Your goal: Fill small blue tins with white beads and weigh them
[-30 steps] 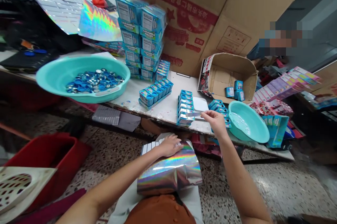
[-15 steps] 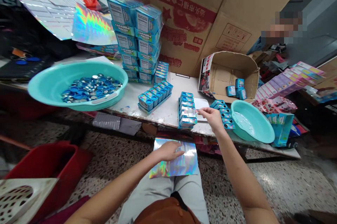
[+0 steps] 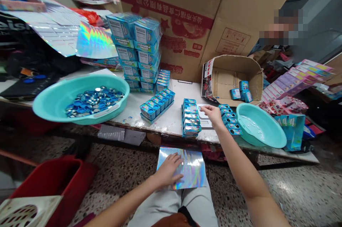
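My left hand [image 3: 169,170] lies flat, fingers spread, on a holographic sticker sheet [image 3: 192,169] resting on my lap. My right hand [image 3: 213,114] reaches over the white table [image 3: 171,113], its fingers pinched beside a column of small blue boxes [image 3: 190,116]; what it pinches is too small to make out. A white flat item [image 3: 206,123] lies just under that hand. A second row of blue boxes [image 3: 230,120] runs to its right.
A teal basin of blue and silver caps [image 3: 80,97] sits at left, an empty teal basin [image 3: 260,125] at right. Wrapped blue box stacks [image 3: 137,47], a tray of boxes [image 3: 157,103], a small open carton [image 3: 232,77], a big cardboard box [image 3: 203,13]. Red bin [image 3: 50,180] on the floor. Another person sits far right.
The curled holographic sheet has been flattened on my lap under my left hand. My right hand moved from the near end of the box column toward its far end.
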A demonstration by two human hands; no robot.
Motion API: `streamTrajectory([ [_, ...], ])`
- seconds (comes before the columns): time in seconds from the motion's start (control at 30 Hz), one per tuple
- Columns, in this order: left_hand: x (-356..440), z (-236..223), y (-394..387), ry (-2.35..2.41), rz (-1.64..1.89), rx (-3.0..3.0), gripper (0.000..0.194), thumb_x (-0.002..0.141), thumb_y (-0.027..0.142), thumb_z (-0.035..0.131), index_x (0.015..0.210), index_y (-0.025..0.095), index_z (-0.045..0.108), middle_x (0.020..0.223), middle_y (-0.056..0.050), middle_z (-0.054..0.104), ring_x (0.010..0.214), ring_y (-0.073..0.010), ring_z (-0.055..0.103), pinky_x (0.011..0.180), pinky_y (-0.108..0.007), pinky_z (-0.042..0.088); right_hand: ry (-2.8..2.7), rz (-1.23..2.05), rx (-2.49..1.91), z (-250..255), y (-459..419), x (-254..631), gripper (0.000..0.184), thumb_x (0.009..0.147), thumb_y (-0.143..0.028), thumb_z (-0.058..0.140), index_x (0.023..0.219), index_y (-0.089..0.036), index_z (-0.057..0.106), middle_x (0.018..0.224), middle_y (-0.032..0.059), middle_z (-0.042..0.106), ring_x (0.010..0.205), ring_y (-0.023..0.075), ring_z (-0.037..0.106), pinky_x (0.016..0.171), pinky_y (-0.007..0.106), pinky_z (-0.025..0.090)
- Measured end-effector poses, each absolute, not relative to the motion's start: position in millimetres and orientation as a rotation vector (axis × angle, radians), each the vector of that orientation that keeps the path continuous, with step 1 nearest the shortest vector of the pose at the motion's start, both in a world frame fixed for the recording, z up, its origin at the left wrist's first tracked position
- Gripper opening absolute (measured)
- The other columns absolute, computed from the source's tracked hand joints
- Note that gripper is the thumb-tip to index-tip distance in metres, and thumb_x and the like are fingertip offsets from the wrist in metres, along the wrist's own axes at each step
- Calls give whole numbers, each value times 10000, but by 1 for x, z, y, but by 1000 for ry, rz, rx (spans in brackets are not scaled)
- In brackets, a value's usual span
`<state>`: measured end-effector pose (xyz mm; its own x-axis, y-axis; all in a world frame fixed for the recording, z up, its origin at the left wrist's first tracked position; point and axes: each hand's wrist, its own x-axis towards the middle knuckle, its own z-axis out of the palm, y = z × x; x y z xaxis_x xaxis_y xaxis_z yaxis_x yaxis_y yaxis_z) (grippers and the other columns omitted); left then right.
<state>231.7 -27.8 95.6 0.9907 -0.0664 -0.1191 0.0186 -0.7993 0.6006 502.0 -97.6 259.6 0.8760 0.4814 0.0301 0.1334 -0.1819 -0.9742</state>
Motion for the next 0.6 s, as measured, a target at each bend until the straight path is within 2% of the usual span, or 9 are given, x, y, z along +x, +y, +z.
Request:
streamTrajectory([
  [0.13, 250, 119, -9, 49, 200, 2435, 327, 865, 378, 527, 1134, 200, 579, 1163, -103, 607, 1130, -251, 519, 983, -412, 412, -457, 324, -1739, 251, -80, 516, 337, 572, -441, 738, 692, -129, 689, 669, 54, 685, 641, 146, 579, 600, 255, 400],
  [0.2, 264, 136, 4, 109, 382, 2385, 215, 897, 347, 478, 988, 201, 609, 984, -75, 638, 969, -211, 565, 875, -361, 452, -451, 320, -1739, 248, -71, 520, 344, 549, -443, 743, 672, -127, 681, 654, 53, 682, 627, 146, 575, 597, 256, 403],
  [0.27, 280, 154, 19, 182, 561, 2330, 196, 907, 337, 463, 897, 201, 605, 891, -61, 630, 899, -197, 565, 834, -343, 446, -447, 322, -1745, 247, -62, 522, 338, 530, -436, 744, 647, -127, 673, 629, 50, 673, 603, 141, 564, 581, 253, 397],
  [0.4, 327, 185, 52, 436, 869, 2097, 205, 878, 376, 506, 855, 198, 604, 875, -62, 632, 900, -204, 573, 848, -342, 430, -449, 350, -1738, 243, -49, 527, 323, 522, -430, 723, 626, -129, 671, 605, 42, 663, 581, 133, 555, 566, 246, 395],
  [0.5, 372, 198, 74, 669, 788, 1738, 266, 830, 417, 563, 908, 168, 613, 910, -76, 649, 849, -186, 592, 781, -308, 444, -453, 361, -1742, 238, -42, 531, 280, 536, -397, 697, 614, -129, 675, 601, 34, 662, 567, 124, 546, 562, 238, 391],
  [0.6, 411, 203, 89, 840, 499, 1355, 320, 758, 441, 647, 857, 138, 616, 889, -86, 658, 771, -164, 598, 704, -284, 439, -455, 366, -1767, 234, -37, 536, 217, 550, -344, 672, 601, -133, 678, 579, 20, 652, 544, 112, 526, 550, 228, 380],
])
